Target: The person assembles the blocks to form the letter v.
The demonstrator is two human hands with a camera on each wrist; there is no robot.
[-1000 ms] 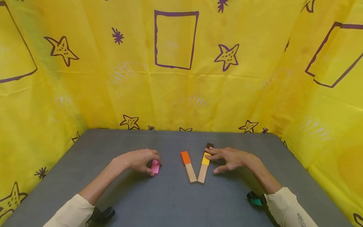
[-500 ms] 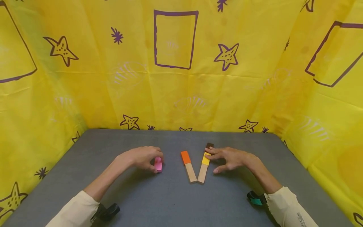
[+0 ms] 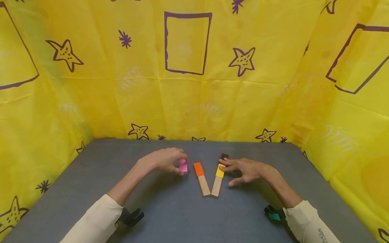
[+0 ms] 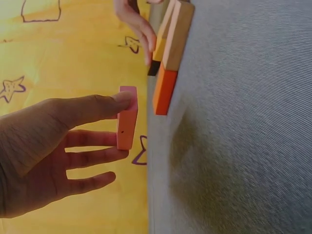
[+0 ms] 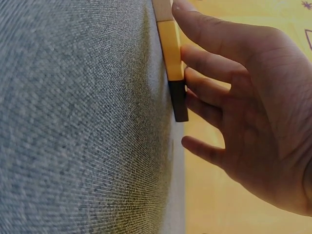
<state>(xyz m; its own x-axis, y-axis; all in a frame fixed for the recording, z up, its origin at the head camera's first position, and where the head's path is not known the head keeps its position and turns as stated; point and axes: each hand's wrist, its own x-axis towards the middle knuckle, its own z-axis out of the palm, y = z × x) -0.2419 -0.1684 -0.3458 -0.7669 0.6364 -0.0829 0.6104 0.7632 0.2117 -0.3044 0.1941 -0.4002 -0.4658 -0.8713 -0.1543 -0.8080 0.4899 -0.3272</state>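
Note:
My left hand (image 3: pixel 165 160) pinches a pink block (image 3: pixel 183 166) between thumb and fingers, just left of the orange block. In the left wrist view the pink block (image 4: pixel 127 119) is held above the table, its shadow on the cloth. The orange block (image 3: pixel 198 169) lies end to end with a plain wooden block (image 3: pixel 204 186). A second wooden block (image 3: pixel 216 186) meets it at the near end, forming a V. Its arm continues with a yellow block (image 3: pixel 220 170) and a dark brown block (image 3: pixel 224 157). My right hand (image 3: pixel 247 169) rests extended fingertips on the yellow and brown blocks.
A dark grey cloth-covered table (image 3: pixel 188 219) lies below both hands. Yellow fabric (image 3: pixel 146 101) printed with starfish and frames hangs behind and at both sides. Black wrist straps (image 3: pixel 131 217) hang under the sleeves.
My left hand has lifted the pink block and carried it right and away from me, close to the orange block. The right hand and the V of blocks have stayed put.

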